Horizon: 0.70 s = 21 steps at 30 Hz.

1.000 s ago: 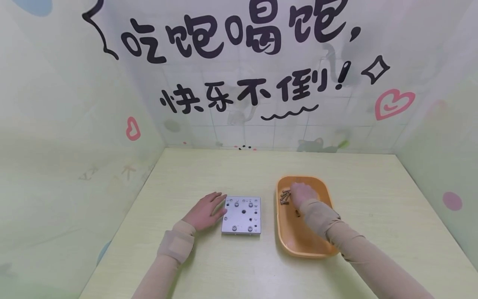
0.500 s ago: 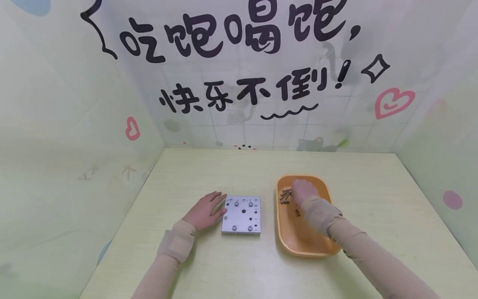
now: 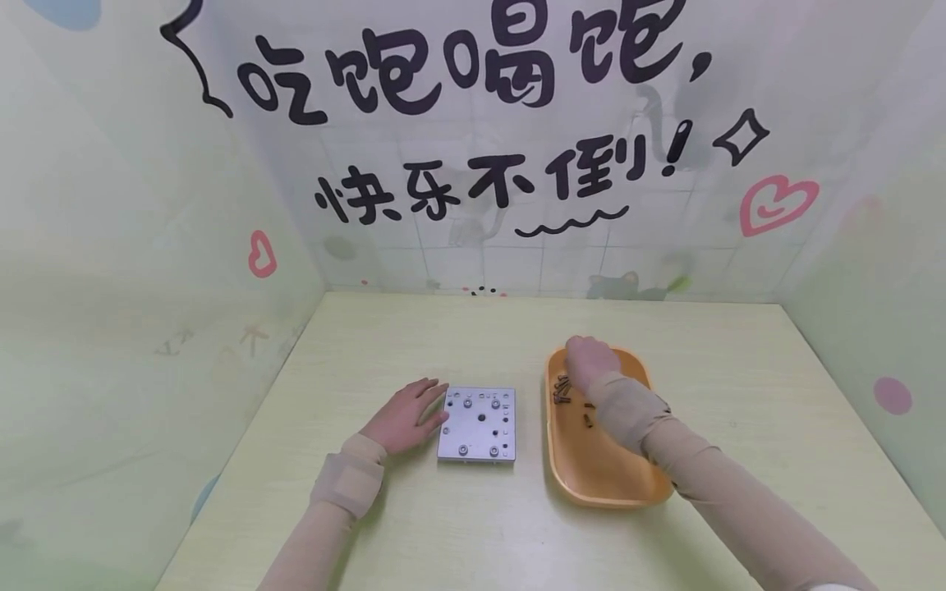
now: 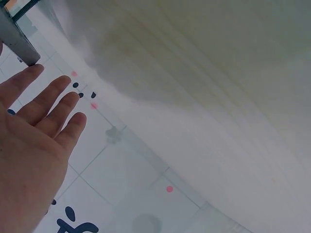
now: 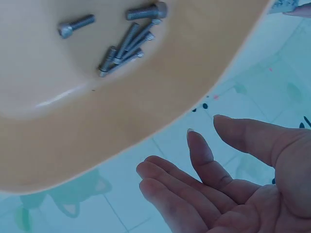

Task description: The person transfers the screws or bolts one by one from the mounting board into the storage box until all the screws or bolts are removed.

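Observation:
My left hand (image 3: 401, 421) lies at the left side of a square metal plate (image 3: 473, 431), its fingers spread and fairly straight. In the left wrist view one fingertip touches the edge of the plate (image 4: 17, 41). The plate has several holes and several socket head screws (image 3: 495, 404) on its face. My right hand (image 3: 591, 361) is over the far end of an orange tray (image 3: 613, 488). The right wrist view shows the right hand's fingers (image 5: 194, 194) loosely bent, thumb and index finger apart, nothing between them. Several bolts (image 5: 129, 43) lie loose in the tray.
The pale wooden table (image 3: 392, 336) is walled in by printed sheets on the left, at the back (image 3: 443, 263) and on the right. A strip of tabletop separates plate and tray.
My right hand has come up from among the bolts and moved slightly away from me, toward the tray's far rim. The left hand and plate have stayed put.

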Available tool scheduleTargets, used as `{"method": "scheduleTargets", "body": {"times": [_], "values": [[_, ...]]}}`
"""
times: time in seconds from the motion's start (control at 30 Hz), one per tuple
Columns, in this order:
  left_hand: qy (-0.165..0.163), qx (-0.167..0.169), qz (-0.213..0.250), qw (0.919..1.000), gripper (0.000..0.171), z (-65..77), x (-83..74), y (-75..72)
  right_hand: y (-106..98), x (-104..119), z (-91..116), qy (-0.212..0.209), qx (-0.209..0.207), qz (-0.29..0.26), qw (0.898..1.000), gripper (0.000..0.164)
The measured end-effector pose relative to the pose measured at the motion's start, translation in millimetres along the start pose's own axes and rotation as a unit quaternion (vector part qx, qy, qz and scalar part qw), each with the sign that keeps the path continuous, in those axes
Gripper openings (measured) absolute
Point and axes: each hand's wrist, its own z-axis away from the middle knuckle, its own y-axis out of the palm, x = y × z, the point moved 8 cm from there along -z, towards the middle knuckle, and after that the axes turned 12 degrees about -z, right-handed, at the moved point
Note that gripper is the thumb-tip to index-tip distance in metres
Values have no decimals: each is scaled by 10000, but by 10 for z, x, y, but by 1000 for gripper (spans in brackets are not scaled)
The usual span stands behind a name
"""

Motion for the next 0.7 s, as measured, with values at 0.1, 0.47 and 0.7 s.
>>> {"method": "scheduleTargets", "body": {"times": [0.1,0.47,0.7], "values": [[-8,-3,11,10000,57,2,3,1,-34,87,-18,-52,-8,90,9999,15],[-5,-40,69,10000,57,9,-13,-13,30,408,-61,-169,-72,61,9998,17],[-36,-20,72,10000,56,12,-14,-16,165,725,-22,-475,-128,194,9986,14]]}}
